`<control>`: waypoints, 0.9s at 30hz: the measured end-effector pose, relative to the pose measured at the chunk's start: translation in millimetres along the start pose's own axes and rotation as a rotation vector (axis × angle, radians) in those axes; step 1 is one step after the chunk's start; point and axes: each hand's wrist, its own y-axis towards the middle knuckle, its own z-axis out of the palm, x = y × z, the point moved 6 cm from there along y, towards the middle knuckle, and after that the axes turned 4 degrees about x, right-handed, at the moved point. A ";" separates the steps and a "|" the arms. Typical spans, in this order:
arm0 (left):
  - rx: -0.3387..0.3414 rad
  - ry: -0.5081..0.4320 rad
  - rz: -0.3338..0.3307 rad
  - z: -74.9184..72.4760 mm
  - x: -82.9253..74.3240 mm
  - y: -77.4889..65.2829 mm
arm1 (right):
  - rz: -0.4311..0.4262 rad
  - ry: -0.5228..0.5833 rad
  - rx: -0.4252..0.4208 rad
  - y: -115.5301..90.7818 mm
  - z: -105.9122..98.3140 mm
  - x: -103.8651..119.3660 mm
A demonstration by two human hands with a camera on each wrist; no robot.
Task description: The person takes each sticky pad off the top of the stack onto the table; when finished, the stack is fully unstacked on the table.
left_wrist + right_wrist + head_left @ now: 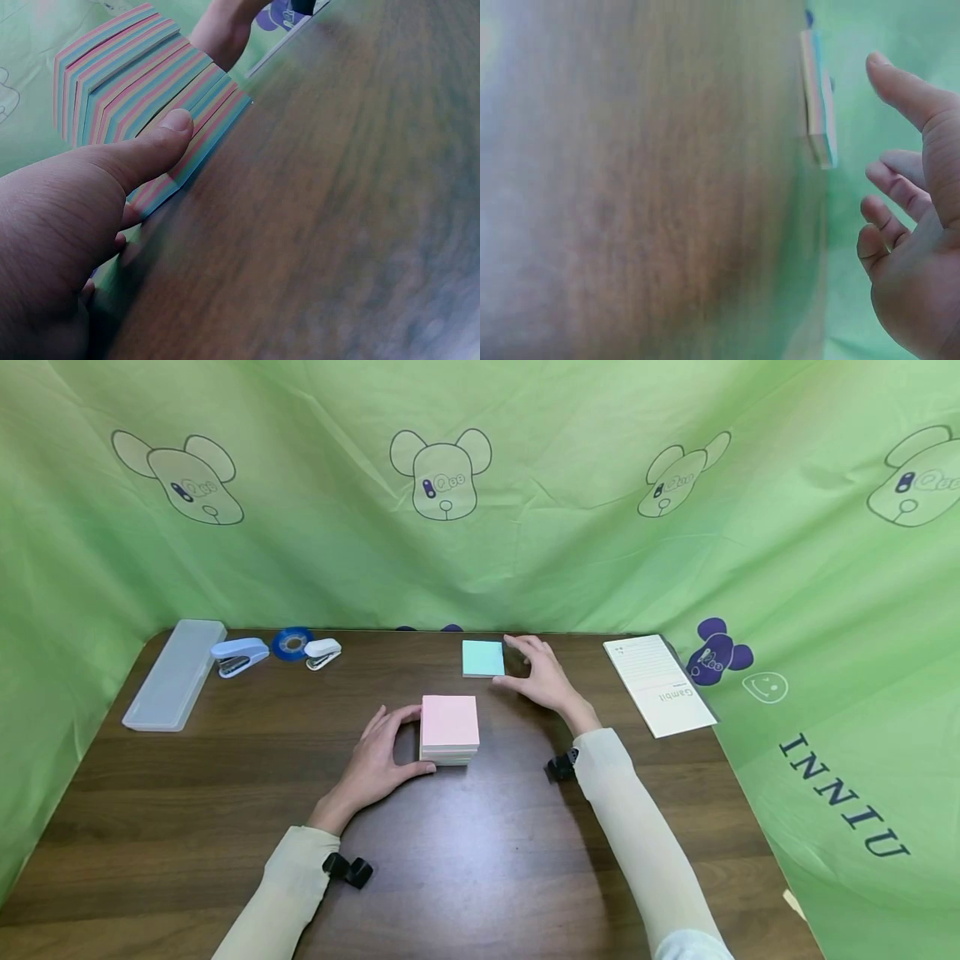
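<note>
A tall stack of sticky notes [449, 721] with a pink top sheet stands mid-table. My left hand [372, 766] holds it from the left, thumb at its front and fingers by its far left side. In the left wrist view, the thumb [169, 142] lies against the striped pastel layers of the stack. Farther back is a low turquoise sticky-note pad [482, 657]. Just to its right, my right hand [543, 678] has thumb and fingers spread apart. The right wrist view shows a gap between that hand's thumb [907, 90] and the pad [819, 112].
At the back left are a translucent pencil case [176, 677], a blue stapler [240, 656], a roll of blue tape [291, 644] and a small white stapler [323, 653]. A white notepad [656, 685] lies at the right edge. Green cloth [315, 568] hangs behind the wooden table [187, 827].
</note>
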 end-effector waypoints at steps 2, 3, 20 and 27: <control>-0.003 0.001 0.003 -0.2 -0.1 0.1 | -0.015 0.024 -0.014 -5.2 -2.6 4.6; -0.003 0.002 0.004 -0.3 0.0 0.1 | -0.020 0.034 -0.020 -7.8 -3.5 6.4; 0.002 0.003 -0.003 0.7 1.5 -0.2 | -0.170 0.195 -0.127 -48.0 -5.1 49.8; -0.001 0.001 0.001 1.1 0.8 -0.3 | -0.200 0.225 -0.114 -61.3 2.8 62.1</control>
